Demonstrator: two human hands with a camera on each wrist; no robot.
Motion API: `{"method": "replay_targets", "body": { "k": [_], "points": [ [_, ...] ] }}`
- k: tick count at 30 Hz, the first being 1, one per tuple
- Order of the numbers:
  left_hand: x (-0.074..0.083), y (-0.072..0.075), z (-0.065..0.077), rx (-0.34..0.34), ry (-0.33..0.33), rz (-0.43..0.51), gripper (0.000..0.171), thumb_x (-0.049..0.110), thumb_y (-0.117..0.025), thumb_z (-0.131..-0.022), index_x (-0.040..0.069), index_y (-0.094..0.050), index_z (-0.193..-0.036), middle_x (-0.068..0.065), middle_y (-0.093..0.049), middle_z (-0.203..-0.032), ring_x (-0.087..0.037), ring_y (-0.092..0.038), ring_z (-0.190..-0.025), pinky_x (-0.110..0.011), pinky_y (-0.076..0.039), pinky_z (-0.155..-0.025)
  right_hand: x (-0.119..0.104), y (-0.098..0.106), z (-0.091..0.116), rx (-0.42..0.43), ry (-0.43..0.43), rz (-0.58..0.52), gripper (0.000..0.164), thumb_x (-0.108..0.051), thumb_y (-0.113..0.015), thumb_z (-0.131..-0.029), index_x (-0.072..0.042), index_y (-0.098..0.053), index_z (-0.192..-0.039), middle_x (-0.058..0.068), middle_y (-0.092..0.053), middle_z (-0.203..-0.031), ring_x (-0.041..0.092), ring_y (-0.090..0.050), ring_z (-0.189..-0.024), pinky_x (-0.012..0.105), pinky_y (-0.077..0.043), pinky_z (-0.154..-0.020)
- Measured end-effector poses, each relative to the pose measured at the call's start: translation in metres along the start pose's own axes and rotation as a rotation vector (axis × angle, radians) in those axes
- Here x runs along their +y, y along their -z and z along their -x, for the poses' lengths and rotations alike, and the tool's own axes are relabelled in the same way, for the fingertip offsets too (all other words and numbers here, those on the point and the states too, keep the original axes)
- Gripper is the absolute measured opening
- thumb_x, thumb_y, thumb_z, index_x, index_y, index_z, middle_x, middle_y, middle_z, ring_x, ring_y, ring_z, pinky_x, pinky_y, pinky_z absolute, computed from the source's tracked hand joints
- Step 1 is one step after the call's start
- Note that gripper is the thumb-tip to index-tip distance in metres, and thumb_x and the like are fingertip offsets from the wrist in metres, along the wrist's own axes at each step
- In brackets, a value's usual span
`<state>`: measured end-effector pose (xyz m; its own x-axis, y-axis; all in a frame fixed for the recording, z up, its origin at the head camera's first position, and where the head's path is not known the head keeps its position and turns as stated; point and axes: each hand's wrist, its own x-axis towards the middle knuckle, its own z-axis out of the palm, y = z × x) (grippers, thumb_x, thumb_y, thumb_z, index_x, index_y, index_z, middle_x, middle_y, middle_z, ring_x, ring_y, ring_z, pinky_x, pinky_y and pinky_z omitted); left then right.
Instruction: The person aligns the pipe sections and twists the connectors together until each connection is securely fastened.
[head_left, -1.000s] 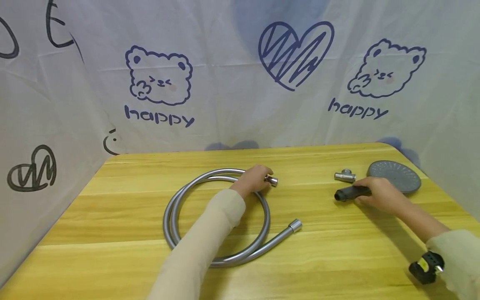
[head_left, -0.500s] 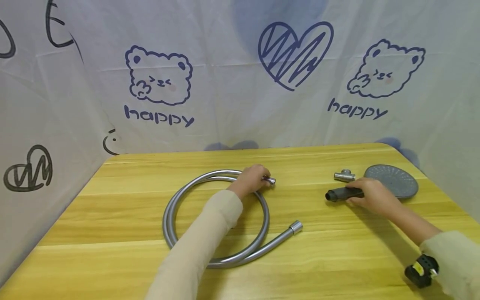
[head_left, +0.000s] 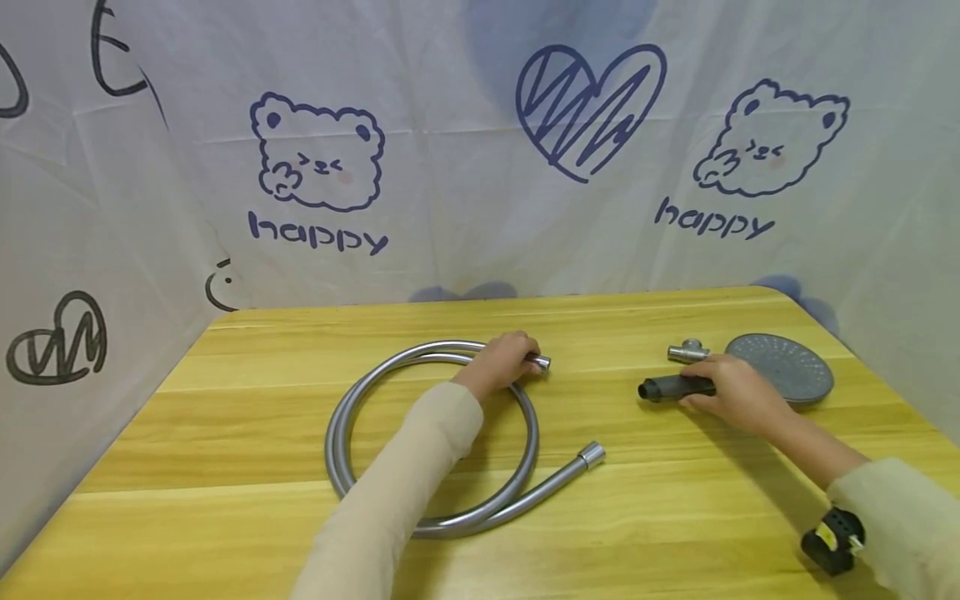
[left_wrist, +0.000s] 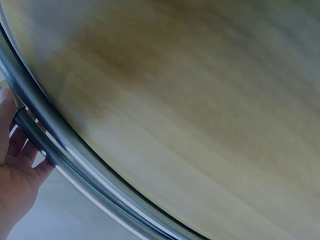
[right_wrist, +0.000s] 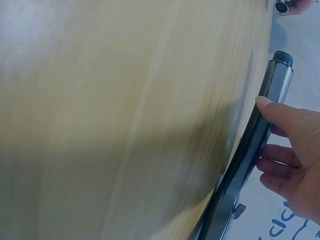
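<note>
while the left hand (head_left: 501, 362) holds the centrally coiled shower hose (head_left: 543, 487) near one end, likely springy, slick, the right hand (head_left: 738, 393) grips the handle (head_left: 671, 387), probable best hold, of a light-looking, rigid handheld shower head (head_left: 787, 367), right side of wooden table (head_left: 247, 400).

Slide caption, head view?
Left hand grips a coiled silver metallic hose near one end; right hand holds a round grey shower head by its handle.

“happy” lettering (head_left: 318, 232) (twice), on pale cloth (head_left: 465, 208)
</note>
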<state>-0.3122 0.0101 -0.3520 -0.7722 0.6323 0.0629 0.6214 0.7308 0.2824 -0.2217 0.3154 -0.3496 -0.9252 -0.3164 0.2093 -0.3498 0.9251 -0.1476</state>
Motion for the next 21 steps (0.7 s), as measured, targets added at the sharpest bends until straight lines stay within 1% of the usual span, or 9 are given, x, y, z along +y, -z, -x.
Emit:
{"method": "replay_targets", "body": {
  "k": [6,8,11,14,16,18,21],
  "points": [
    [-0.0004,-0.0012,-0.0027,-0.024,0.005,0.024,0.025,0.019,-0.057,-0.092,0.001,-0.063,-0.109,-0.011,-0.066,-0.106,-0.023,-0.061,-0.101,-0.032,-0.048,-0.09,-0.0049,0.0,-0.0035,-0.017,-0.006,0.011,0.043,-0.021,-0.074,-0.077,0.006,-0.064,-0.11,0.029,-0.062,-0.108,0.044,-0.058,-0.097,0.052,-0.049,-0.078],
    [-0.0007,-0.0019,-0.0033,-0.027,0.011,0.026,0.026,0.02,-0.056,-0.092,0.002,-0.062,-0.11,-0.01,-0.066,-0.107,-0.022,-0.061,-0.101,-0.032,-0.048,-0.09,-0.0063,-0.0001,-0.0045,-0.02,-0.003,0.008,0.044,-0.021,-0.074,-0.077,0.006,-0.064,-0.11,0.029,-0.062,-0.107,0.044,-0.058,-0.096,0.051,-0.05,-0.077],
    [-0.0011,-0.0023,-0.003,-0.029,0.016,0.031,0.026,0.02,-0.056,-0.093,0.003,-0.062,-0.111,-0.009,-0.066,-0.108,-0.021,-0.061,-0.102,-0.032,-0.048,-0.089,-0.008,-0.0004,-0.0054,-0.018,0.012,-0.005,0.042,-0.021,-0.075,-0.077,0.006,-0.065,-0.108,0.025,-0.063,-0.102,0.038,-0.059,-0.09,0.045,-0.05,-0.07],
    [-0.0011,-0.0015,-0.0019,-0.025,0.008,0.035,0.027,0.021,-0.057,-0.091,0.004,-0.063,-0.112,-0.009,-0.066,-0.109,-0.022,-0.061,-0.103,-0.032,-0.047,-0.091,-0.0091,0.001,-0.0055,-0.016,0.026,-0.029,0.04,-0.021,-0.075,-0.077,0.005,-0.066,-0.106,0.022,-0.063,-0.099,0.034,-0.059,-0.087,0.042,-0.049,-0.066],
    [-0.0022,-0.0014,-0.0016,-0.016,-0.004,0.034,0.027,0.021,-0.059,-0.091,0.005,-0.063,-0.112,-0.008,-0.066,-0.109,-0.021,-0.061,-0.104,-0.032,-0.047,-0.092,-0.0093,0.0008,-0.0061,-0.009,0.034,-0.041,0.039,-0.021,-0.074,-0.077,0.004,-0.067,-0.106,0.022,-0.063,-0.101,0.035,-0.059,-0.089,0.043,-0.05,-0.068],
    [-0.0032,-0.0009,-0.0013,-0.007,-0.013,0.037,0.027,0.021,-0.06,-0.09,0.006,-0.064,-0.112,-0.008,-0.067,-0.11,-0.021,-0.061,-0.105,-0.032,-0.047,-0.092,-0.0084,0.0002,-0.0067,0.0,0.045,-0.057,0.039,-0.021,-0.074,-0.077,0.004,-0.067,-0.105,0.024,-0.062,-0.105,0.039,-0.059,-0.094,0.047,-0.05,-0.072],
    [-0.0039,0.0001,-0.0007,0.001,-0.015,0.054,0.027,0.021,-0.06,-0.09,0.007,-0.064,-0.113,-0.007,-0.067,-0.111,-0.02,-0.061,-0.105,-0.032,-0.047,-0.092,-0.0068,-0.0007,-0.0083,0.005,0.053,-0.094,0.038,-0.02,-0.074,-0.077,0.004,-0.066,-0.105,0.025,-0.063,-0.108,0.042,-0.058,-0.099,0.049,-0.05,-0.077]
  ]
}}
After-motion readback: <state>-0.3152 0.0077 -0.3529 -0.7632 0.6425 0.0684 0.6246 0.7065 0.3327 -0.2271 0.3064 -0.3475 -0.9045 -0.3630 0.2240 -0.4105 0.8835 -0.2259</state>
